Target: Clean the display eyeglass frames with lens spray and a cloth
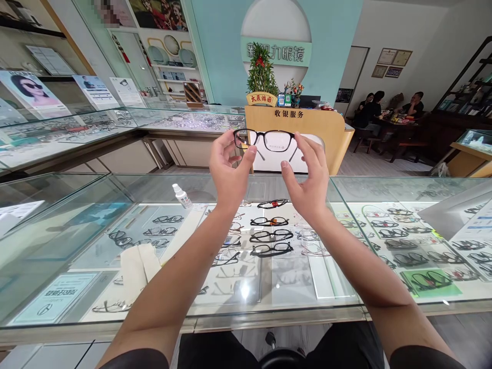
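Note:
Raised above the glass counter, a pair of black-framed eyeglasses (277, 142) faces me between my two hands. My left hand (231, 171) pinches the frame at its left corner, the thumb close to the left lens. At the opposite corner, my right hand (309, 174) grips the frame with the fingers, its thumb held lower and apart. The temples show behind the lenses. Below, under the glass, lies a column of dark eyeglasses (271, 236). A white spray bottle (182, 196) stands on the counter, and a cream cloth (139, 269) lies nearer on the left.
The glass display counter (280, 309) spans the front, with rows of eyeglasses inside. Beyond it stand a wooden cashier desk (334, 130) with a plant (261, 74) and another display case (154, 120). Several people (371, 110) sit at a table at the far right.

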The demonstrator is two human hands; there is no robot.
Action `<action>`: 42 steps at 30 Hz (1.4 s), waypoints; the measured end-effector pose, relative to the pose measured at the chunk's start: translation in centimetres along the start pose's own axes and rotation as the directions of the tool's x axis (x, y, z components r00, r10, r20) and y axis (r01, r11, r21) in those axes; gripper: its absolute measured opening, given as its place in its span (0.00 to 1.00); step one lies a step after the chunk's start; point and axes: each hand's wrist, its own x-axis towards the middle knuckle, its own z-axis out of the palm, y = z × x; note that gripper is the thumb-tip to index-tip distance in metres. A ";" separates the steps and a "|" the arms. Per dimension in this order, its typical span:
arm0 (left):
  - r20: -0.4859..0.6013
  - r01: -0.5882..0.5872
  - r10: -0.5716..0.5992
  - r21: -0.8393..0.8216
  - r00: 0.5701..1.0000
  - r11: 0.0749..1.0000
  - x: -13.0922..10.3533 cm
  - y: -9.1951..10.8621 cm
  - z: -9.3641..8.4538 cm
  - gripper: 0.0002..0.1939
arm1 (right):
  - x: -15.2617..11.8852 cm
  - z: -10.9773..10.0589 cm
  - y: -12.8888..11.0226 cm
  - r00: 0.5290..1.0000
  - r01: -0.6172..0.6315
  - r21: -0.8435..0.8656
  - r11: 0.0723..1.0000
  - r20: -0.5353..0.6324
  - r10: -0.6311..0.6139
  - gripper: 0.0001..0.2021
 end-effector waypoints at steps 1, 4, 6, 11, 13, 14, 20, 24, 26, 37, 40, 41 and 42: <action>-0.015 0.003 -0.003 0.024 1.000 1.000 -0.1 0.3 0.0 0.38 | 0.0 0.0 0.0 1.000 -0.011 0.001 1.000 0.002 0.011 0.28; -0.068 0.001 0.006 0.102 0.998 0.995 -0.3 1.3 0.0 0.36 | -0.1 0.2 0.3 0.999 -0.036 0.002 0.999 0.006 0.036 0.28; -0.103 -0.027 0.043 0.150 0.994 0.988 -0.5 1.9 -0.1 0.37 | -0.2 0.3 0.5 0.998 -0.056 0.016 0.998 0.016 0.056 0.28; -0.127 -0.129 0.172 0.291 0.977 0.948 -0.7 3.0 -0.1 0.36 | -0.4 0.5 1.0 0.994 -0.095 0.053 0.994 0.051 0.092 0.27; -0.126 -0.155 0.208 0.341 0.970 0.927 -0.8 3.4 -0.2 0.36 | -0.5 0.5 1.2 0.993 -0.106 0.063 0.992 0.066 0.102 0.26; -0.125 -0.168 0.226 0.358 0.966 0.919 -0.8 3.5 -0.2 0.35 | -0.5 0.5 1.2 0.992 -0.111 0.065 0.992 0.071 0.107 0.26; -0.111 -0.227 0.289 0.384 0.951 0.895 -1.1 4.2 -0.1 0.35 | -0.7 0.9 1.3 0.987 -0.148 0.062 0.987 0.077 0.143 0.25; -0.096 -0.211 0.256 0.335 0.962 0.918 -1.1 4.0 -0.2 0.35 | -0.8 0.9 1.3 0.987 -0.151 0.071 0.986 0.060 0.147 0.26; -0.088 -0.199 0.231 0.279 0.969 0.940 -0.9 3.4 -0.3 0.36 | -0.7 0.7 1.3 0.990 -0.134 0.066 0.989 0.051 0.131 0.26; -0.055 -0.176 0.179 0.055 0.982 0.983 -0.4 0.0 0.7 0.39 | -0.5 0.6 0.7 1.000 -0.005 0.069 0.998 -0.010 0.006 0.27; -0.085 -0.212 0.220 0.089 0.972 0.973 -0.4 0.3 0.6 0.39 | -0.5 0.9 0.9 0.993 -0.110 0.181 0.977 -0.019 0.115 0.25; -0.093 -0.226 0.235 0.097 0.968 0.969 -0.4 0.5 0.5 0.40 | -0.4 1.0 1.1 0.985 -0.163 0.232 0.959 -0.022 0.173 0.24; -0.100 -0.239 0.248 0.098 0.963 0.966 -0.4 0.7 0.5 0.40 | -0.3 1.1 1.4 0.973 -0.216 0.280 0.936 -0.023 0.231 0.24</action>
